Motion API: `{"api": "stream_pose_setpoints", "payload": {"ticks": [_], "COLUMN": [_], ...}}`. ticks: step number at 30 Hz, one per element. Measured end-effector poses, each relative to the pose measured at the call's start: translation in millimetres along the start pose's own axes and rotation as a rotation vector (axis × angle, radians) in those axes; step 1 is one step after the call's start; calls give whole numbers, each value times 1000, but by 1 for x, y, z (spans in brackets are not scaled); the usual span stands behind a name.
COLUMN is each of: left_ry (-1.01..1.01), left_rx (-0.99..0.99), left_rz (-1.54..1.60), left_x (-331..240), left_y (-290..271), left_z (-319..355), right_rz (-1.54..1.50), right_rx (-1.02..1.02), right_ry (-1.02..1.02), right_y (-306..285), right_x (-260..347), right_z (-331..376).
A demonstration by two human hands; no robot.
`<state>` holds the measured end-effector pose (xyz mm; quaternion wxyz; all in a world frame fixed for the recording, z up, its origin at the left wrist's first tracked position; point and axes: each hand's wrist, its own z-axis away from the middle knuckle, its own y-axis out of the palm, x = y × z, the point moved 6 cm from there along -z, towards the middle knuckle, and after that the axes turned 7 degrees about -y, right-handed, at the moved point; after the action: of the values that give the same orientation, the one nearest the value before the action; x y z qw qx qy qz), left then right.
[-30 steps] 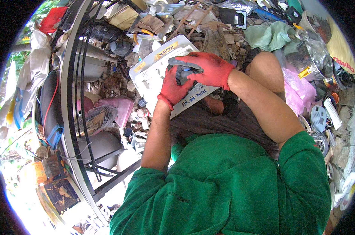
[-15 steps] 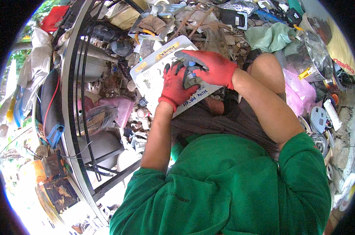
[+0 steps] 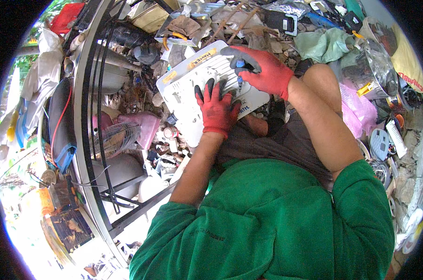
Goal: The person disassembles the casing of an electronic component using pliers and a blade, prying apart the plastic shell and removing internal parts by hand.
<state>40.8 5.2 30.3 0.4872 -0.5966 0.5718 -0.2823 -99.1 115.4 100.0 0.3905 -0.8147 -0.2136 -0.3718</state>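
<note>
A white plastic panel (image 3: pixel 185 108) with ridges, dark openings and handwritten marks lies tilted across my lap. My left hand (image 3: pixel 217 109), in a red glove with dark fingertips, rests on it with the fingers spread. Over the panel's right side, my right hand (image 3: pixel 268 72) in a matching glove curls thumb and fingers round a slim blue tool (image 3: pixel 240 63), which looks like a screwdriver. The tool points down toward the panel just right of my left fingers. Whether its tip touches the panel is too small to tell.
A black-and-white metal frame (image 3: pixel 87 140) stands close on my left. Ahead lie rubble and a metal box (image 3: pixel 199 23). A green cloth (image 3: pixel 324 44), a clear plastic container (image 3: pixel 368 70) and pink bubble wrap (image 3: pixel 356 107) are on the right. A pink container (image 3: pixel 148 130) sits beside the frame.
My right hand has lifted slightly and shifted right, uncovering the blue tool. My left hand has moved a little right, its fingers now spread on the panel.
</note>
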Motion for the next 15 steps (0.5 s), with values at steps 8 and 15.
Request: {"api": "stream_pose_setpoints", "payload": {"ticks": [8, 15], "left_ry": [-51, -146], "left_rx": [-1, 22], "left_rz": [-25, -74], "left_x": [-6, -4], "left_y": [8, 15], "left_z": [-2, -6], "right_rz": [-27, -11], "right_rx": [12, 12], "right_ry": [-29, -38], "right_y": [2, 4], "right_x": [4, 6], "right_z": [4, 5]}}
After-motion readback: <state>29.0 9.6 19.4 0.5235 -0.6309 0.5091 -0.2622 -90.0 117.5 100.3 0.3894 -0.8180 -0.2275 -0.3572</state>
